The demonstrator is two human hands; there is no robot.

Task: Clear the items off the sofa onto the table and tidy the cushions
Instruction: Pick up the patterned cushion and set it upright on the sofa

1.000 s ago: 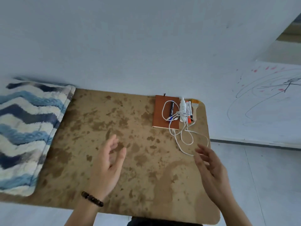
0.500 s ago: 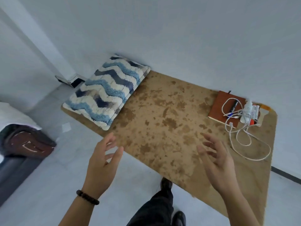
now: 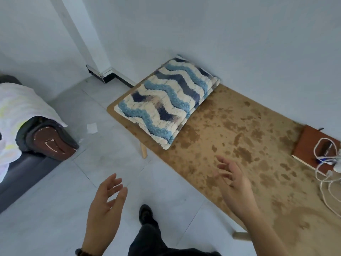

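Fingers of both hands spread, empty; next, grip the blue zigzag woven cushion by two edges off the mottled brown tabletop.

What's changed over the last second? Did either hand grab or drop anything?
Nothing was grabbed or dropped. The view has swung left: the sofa has come into sight and the notebook with the white cable has slid to the right edge. The left hand, earlier over the table, now hangs over the floor; the right hand is still above the tabletop. Both stay open and empty. The wavy-striped cushion lies where it was.
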